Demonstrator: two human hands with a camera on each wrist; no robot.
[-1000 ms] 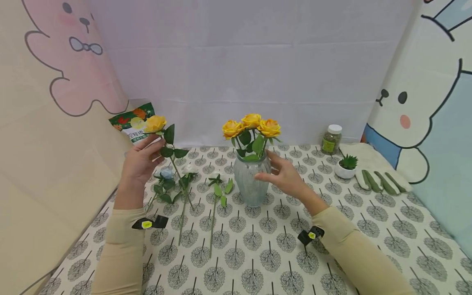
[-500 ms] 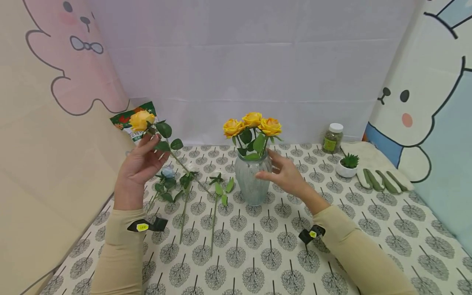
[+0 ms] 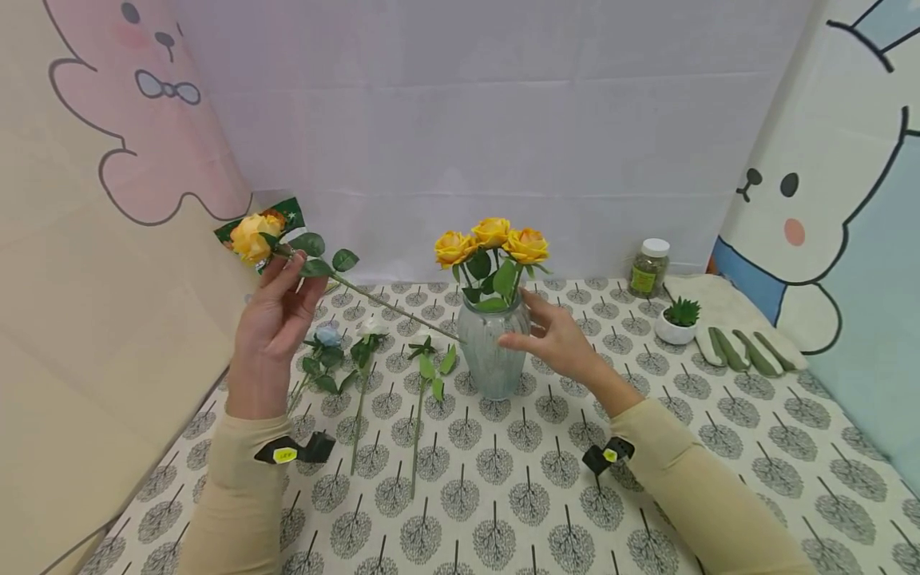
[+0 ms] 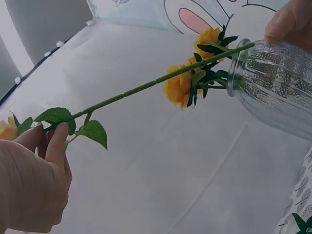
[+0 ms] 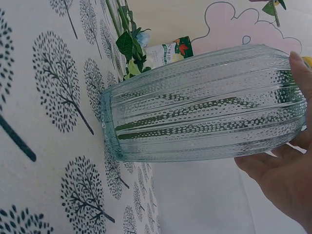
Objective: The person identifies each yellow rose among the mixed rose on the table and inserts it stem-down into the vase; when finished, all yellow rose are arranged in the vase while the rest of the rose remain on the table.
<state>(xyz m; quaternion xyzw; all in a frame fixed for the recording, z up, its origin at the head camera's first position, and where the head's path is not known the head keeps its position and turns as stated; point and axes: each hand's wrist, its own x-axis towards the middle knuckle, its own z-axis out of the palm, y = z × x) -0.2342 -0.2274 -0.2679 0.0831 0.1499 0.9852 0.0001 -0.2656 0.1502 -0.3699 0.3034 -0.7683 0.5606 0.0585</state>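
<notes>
A yellow artificial rose (image 3: 253, 238) is pinched by my left hand (image 3: 267, 331) just below its bloom, between thumb and fingers. Its long green stem (image 4: 141, 88) slants down to the right, and its cut end overlaps the vase's upper part in view; whether they touch, I cannot tell. The ribbed bluish glass vase (image 3: 490, 355) stands upright on the table, with three yellow roses (image 3: 492, 232) in it. My right hand (image 3: 564, 342) grips the vase's right side near the neck, thumb in front and fingers behind. Through the glass, green stems (image 5: 185, 117) show inside.
Left of the vase lie a blue rose (image 3: 327, 335), a white rose (image 3: 371, 327) and another leafy stem (image 3: 417, 423). A printed packet (image 5: 170, 52) stands behind my left hand. At the right are a lidded jar (image 3: 648, 269), a potted succulent (image 3: 677, 321) and gloves (image 3: 733, 327).
My left hand has tilted the rose, its bloom moving left and nearer while the stem's end swung right and up to the vase. The right hand keeps its place on the vase.
</notes>
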